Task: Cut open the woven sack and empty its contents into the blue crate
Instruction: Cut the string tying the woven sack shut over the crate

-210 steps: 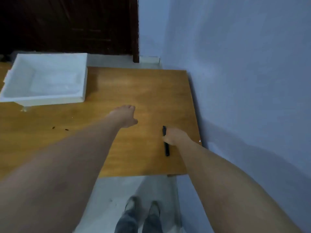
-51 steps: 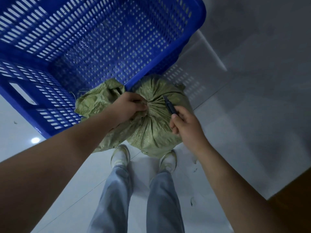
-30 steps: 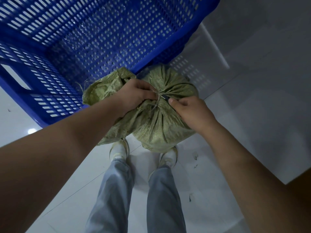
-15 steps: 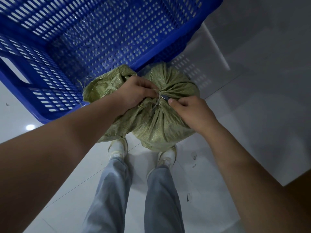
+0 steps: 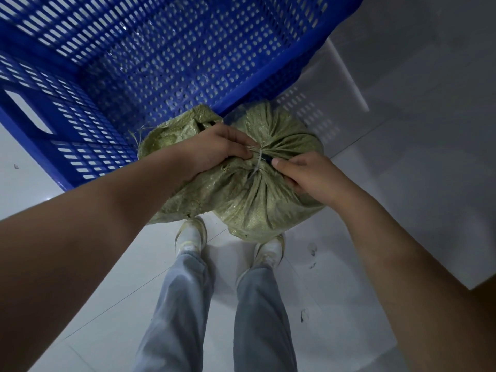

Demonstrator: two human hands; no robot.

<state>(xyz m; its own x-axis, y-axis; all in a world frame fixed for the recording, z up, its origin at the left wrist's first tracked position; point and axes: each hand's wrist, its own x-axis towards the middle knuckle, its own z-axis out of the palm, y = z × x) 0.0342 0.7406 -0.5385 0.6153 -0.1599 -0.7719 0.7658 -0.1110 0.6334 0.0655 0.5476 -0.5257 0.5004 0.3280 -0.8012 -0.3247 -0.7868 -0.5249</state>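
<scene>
The left hand (image 5: 214, 149) grips the gathered neck of the tied green woven sack (image 5: 257, 200). The right hand (image 5: 308, 175) is closed on a small dark cutter (image 5: 266, 158) at the tie. The perforated blue plastic crate (image 5: 67, 154) holds nothing yet; cutting and emptying remain.

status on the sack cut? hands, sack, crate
Left hand gripping sack neck. Right hand holding cutter at the tie. Woven sack tied shut, against blue crate. Nothing blocking.
</scene>
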